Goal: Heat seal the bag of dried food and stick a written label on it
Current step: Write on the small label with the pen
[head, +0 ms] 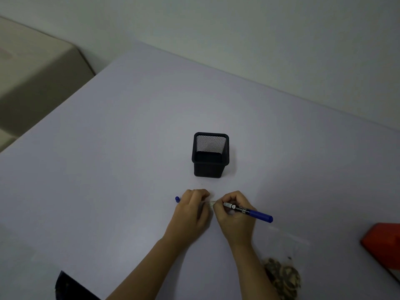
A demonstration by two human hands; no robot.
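Pinching a blue marker (249, 211) near its tip, the fingers of the right hand (234, 215) are curled tight around the barrel, with the tip down on a small pale label (211, 203) that shows only as a sliver between the two hands. The left hand (192, 210) lies just beside it, fingers (200, 194) bent with their tips toward the label's edge; whether they pinch it or merely pin it down cannot be told. The marker's cap (177, 199) sits on the desk (108, 169) just left of that hand, and a black mesh pen holder (210, 167) stands behind. The clear bag (283, 247) of dried food (281, 276) lies near the front edge, beside the right forearm and partly hidden by it, with a red object (383, 245) further right. The writing step looks under way. The label is small and light, so a loose hold could let it slide and smear the ink; the forearm could also nudge the bag, and the loose cap might roll off.
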